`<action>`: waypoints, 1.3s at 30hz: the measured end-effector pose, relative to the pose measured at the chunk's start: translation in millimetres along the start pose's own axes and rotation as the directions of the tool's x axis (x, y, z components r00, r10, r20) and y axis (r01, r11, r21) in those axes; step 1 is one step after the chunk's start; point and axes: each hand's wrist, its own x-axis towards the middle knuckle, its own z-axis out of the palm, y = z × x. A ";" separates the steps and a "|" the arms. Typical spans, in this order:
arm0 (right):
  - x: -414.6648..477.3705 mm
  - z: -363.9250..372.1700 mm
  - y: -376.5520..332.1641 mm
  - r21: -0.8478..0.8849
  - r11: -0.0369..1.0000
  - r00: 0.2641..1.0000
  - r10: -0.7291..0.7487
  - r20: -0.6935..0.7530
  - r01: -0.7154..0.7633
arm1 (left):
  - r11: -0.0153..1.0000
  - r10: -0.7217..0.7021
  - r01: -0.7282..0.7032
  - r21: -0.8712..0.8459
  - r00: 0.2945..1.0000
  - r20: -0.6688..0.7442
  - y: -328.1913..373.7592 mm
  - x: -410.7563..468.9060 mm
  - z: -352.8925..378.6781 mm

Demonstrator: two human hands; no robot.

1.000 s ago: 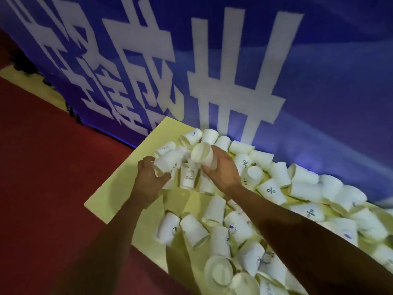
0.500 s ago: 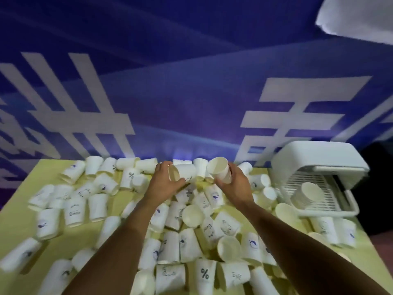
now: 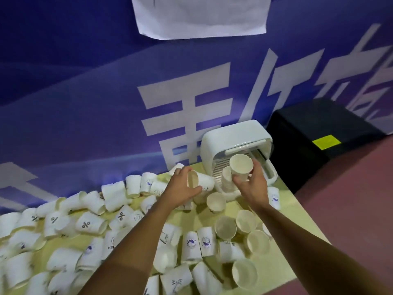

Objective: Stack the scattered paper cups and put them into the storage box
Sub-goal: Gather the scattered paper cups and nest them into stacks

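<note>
Both hands have swung right, up to the white box point(image 3: 234, 135).
Head view: the right hand point(image 3: 254, 184) has its grip clamped round an upright cup point(image 3: 241, 167), just over the stack point(image 3: 227, 177) inside the box. The left hand point(image 3: 180, 190) has its grip round a second cup point(image 3: 201, 182), held sideways nearby. Best to seat the upright one squarely. Loose cups point(image 3: 225, 227) crowd the counter point(image 3: 292, 218) before the box, and a black case point(image 3: 319, 133) stands beyond.

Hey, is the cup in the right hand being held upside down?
No, the right hand holds its paper cup with the open mouth facing up and the inside showing.
</note>
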 end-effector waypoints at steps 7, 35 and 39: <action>19.1 -0.3 13.8 0.003 1.000 0.997 -0.006 0.078 0.006 | 0.991 -0.108 0.109 0.079 0.994 -0.020 -9.1 -8.2 5.8; -6.2 16.1 6.8 -0.187 0.866 0.834 -0.356 0.422 0.464 | 0.998 -0.039 0.038 -0.044 0.999 -0.009 50.4 -6.2 16.0; 3.5 -0.1 13.4 -0.181 0.925 0.910 -0.265 0.318 0.333 | 0.996 -0.045 0.046 -0.077 0.999 0.013 46.5 -9.1 21.8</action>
